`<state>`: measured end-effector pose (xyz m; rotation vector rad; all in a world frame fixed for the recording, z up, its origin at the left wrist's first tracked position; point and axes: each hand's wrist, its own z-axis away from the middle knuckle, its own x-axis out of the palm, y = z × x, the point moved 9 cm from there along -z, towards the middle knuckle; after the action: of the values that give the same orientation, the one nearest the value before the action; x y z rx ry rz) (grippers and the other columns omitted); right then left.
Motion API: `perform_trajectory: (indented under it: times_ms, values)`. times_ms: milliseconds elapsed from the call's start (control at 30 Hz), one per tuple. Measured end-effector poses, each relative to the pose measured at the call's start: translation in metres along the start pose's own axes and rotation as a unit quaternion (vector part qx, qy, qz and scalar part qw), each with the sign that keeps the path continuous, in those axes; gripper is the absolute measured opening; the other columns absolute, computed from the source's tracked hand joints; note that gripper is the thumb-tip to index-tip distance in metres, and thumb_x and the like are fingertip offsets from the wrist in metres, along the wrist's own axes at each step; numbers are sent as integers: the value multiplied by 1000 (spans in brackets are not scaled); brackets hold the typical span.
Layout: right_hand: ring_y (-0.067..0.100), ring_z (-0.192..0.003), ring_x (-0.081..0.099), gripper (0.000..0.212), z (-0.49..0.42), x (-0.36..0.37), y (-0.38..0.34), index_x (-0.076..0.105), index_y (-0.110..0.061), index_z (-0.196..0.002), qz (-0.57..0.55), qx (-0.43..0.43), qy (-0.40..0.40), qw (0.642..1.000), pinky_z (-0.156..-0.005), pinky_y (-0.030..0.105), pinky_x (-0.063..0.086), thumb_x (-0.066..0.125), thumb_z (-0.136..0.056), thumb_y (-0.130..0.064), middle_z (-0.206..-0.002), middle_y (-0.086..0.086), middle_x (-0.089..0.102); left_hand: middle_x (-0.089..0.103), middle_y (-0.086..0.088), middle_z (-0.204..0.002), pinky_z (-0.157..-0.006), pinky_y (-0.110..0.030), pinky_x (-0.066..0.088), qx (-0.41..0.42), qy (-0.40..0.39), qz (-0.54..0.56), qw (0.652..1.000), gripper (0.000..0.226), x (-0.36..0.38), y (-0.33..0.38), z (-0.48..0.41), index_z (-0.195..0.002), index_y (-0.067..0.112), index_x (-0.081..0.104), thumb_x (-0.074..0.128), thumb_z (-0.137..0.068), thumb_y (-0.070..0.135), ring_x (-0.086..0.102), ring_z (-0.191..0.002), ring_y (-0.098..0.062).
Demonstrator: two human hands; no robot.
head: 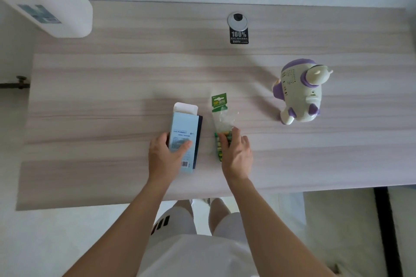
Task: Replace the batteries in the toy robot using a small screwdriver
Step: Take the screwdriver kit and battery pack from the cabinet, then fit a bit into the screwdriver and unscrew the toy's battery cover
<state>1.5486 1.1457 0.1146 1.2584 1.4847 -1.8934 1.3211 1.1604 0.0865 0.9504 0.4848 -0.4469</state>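
Observation:
A white and purple toy robot (300, 92) lies on its side at the right of the wooden table (112, 87). A light blue box (185, 128) with its far flap open and a dark inner tray showing on its right side lies near the table's middle. My left hand (165, 156) grips that box at its near end. To the right lies a green battery pack (221, 117) in clear plastic. My right hand (236, 153) rests on the pack's near end, fingers on the batteries. No screwdriver is visible.
A round metal cable grommet (237, 20) with a black sticker sits at the table's far edge. A tall white appliance (54, 2) stands at the far left corner. The table's near edge runs just in front of my legs.

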Motion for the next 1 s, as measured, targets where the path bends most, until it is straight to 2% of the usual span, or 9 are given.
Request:
perform_trajectory:
  times_ms: [167, 267, 367, 467, 600, 667, 800, 900, 1000]
  values:
    - [30, -70, 51, 32, 1, 8, 14, 62, 2, -109, -29, 9, 31, 999, -51, 36, 45, 65, -93, -26, -92, 17, 53, 68, 1, -104, -75, -41, 61, -41, -19, 71, 996, 32, -4, -8, 3, -105, 20, 61, 75, -85, 41, 69, -93, -23]
    - [28, -79, 49, 36, 1, 8, 25, 65, -3, -114, -3, 39, 41, 998, -66, 34, 43, 71, -89, -29, -95, 16, 54, 67, 4, -103, -69, -32, 59, -61, -47, 111, 991, 29, -6, -13, 6, -109, 19, 60, 71, -89, 36, 69, -93, -19]
    - [26, -89, 49, 46, 1, 9, 39, 60, -9, -125, -39, 98, 17, 994, -76, 33, 40, 71, -89, -36, -103, 12, 55, 68, 4, -106, -71, -32, 60, -69, -55, 136, 987, 25, -16, -23, 7, -111, 21, 60, 68, -92, 36, 68, -95, -17]
    - [24, -93, 48, 51, -1, 7, 41, 57, -10, -128, -63, 100, -2, 993, -80, 35, 42, 70, -89, -39, -105, 10, 55, 69, 5, -107, -69, -28, 57, -81, -31, 167, 982, 22, -35, -33, 6, -111, 21, 63, 68, -93, 32, 68, -95, -15]
    - [26, -101, 54, 51, -3, 3, 44, 56, -13, -131, -118, 131, -51, 983, -85, 37, 48, 64, -92, -44, -109, 1, 48, 70, 4, -107, -72, -31, 58, -87, -6, 175, 981, 20, -63, -44, 6, -111, 21, 64, 68, -93, 30, 69, -96, -17]
    - [31, -103, 57, 48, -4, -5, 41, 56, -13, -130, -128, 107, -57, 984, -88, 46, 52, 60, -94, -45, -112, 4, 51, 70, 3, -105, -70, -29, 58, -87, 4, 168, 982, 22, -75, -48, 4, -111, 19, 65, 70, -92, 29, 70, -96, -17]
    - [38, -104, 59, 39, -2, -32, 23, 58, -4, -127, -59, 12, -10, 998, -86, 45, 50, 65, -95, -25, -117, 19, 60, 71, 2, -103, -77, -36, 60, -64, 8, 102, 993, 24, -95, -49, -6, -107, 19, 64, 75, -88, 28, 71, -96, -20]
    - [35, -99, 58, 33, 9, -49, -8, 62, -1, -121, -11, -88, 36, 995, -81, 44, 53, 68, -90, -12, -112, 18, 62, 66, 4, -103, -64, -19, 50, -35, 16, 40, 998, 28, -106, -41, -10, -112, 19, 61, 74, -88, 26, 67, -93, -18]
    - [29, -98, 56, 28, 27, -48, -37, 65, -4, -116, 11, -167, 28, 986, -82, 41, 51, 59, -91, -16, -111, 14, 63, 63, 5, -108, -60, -14, 45, -16, 28, 5, 999, 45, -112, -37, -9, -128, 13, 57, 75, -88, 25, 63, -90, -15]
